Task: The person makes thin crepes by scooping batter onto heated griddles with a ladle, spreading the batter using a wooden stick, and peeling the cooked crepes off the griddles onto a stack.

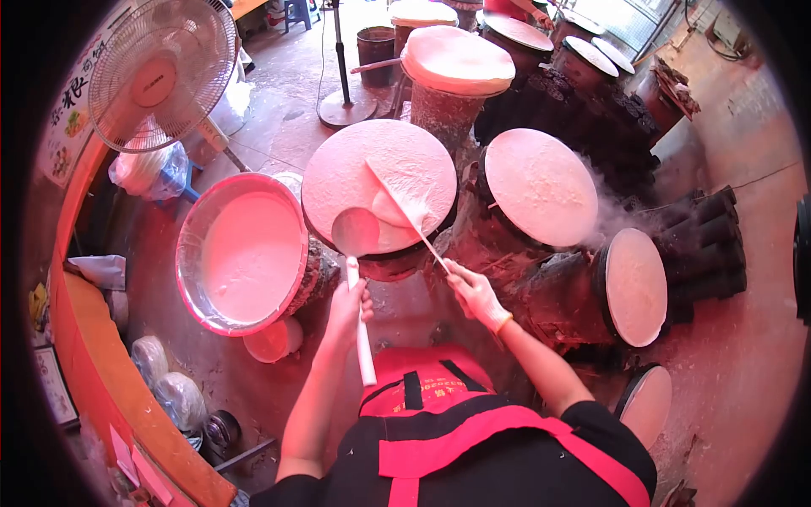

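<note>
My left hand (348, 306) is closed around the thick white handle of a ladle (356, 231). The ladle's round bowl is over the near left part of a round griddle (338, 169) coated with pale batter. In my right hand (475, 296), which looks gloved, is the thin handle of a long flat spreader (395, 201). Its blade lies slanted across the batter, and a smooth, thicker pool of batter (390, 209) shows beside it. Whether the ladle's bowl touches the batter I cannot tell.
A wide tub of batter (187, 262) stands left of the griddle. More batter-covered griddles (541, 186) stand to the right, with steam near them. Behind, a pile of flat round sheets (459, 59) tops a drum. A fan (160, 80) is at left; another person's hand (541, 15) shows far back.
</note>
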A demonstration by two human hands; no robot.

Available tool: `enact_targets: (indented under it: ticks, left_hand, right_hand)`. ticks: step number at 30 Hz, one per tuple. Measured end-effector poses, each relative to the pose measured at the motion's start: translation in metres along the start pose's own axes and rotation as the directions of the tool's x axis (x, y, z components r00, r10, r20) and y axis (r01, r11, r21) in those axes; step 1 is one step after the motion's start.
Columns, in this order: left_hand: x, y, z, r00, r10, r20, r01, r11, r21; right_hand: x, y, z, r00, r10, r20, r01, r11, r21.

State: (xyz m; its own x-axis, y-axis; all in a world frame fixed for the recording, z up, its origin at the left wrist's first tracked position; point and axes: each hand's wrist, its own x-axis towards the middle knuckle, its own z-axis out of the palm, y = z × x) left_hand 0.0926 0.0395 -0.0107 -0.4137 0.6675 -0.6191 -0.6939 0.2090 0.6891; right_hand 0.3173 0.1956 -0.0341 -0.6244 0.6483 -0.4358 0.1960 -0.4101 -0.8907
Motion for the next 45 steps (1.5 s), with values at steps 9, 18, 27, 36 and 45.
enact_targets:
  ticks: [9,18,27,36,45]
  left_hand:
    - [0.089,0.0,0.059,0.994,-0.068,-0.085,0.08,0.987,0.141]
    - [-0.014,0.083,-0.012,0.856,-0.321,0.405,0.453,0.843,-0.289]
    - [-0.059,0.025,-0.076,0.862,-0.448,0.236,0.506,0.743,-0.439]
    - [-0.067,-0.03,-0.043,0.816,-0.431,0.386,0.576,0.543,-0.612]
    - [-0.054,-0.045,0.151,0.771,-0.376,0.514,0.637,0.477,-0.606]
  right_hand:
    - [0.013,0.042,0.067,0.992,0.094,-0.08,-0.063,0.943,0.328]
    - [0.011,-0.002,0.039,0.939,0.014,-0.344,0.053,0.981,0.185]
    - [-0.015,0.047,0.041,0.815,-0.44,-0.378,0.274,0.866,-0.418]
    - [-0.07,0.013,-0.023,0.937,-0.336,0.092,0.255,0.482,-0.838]
    - [-0.085,-0.02,-0.347,0.688,-0.503,-0.524,-0.373,0.375,-0.849]
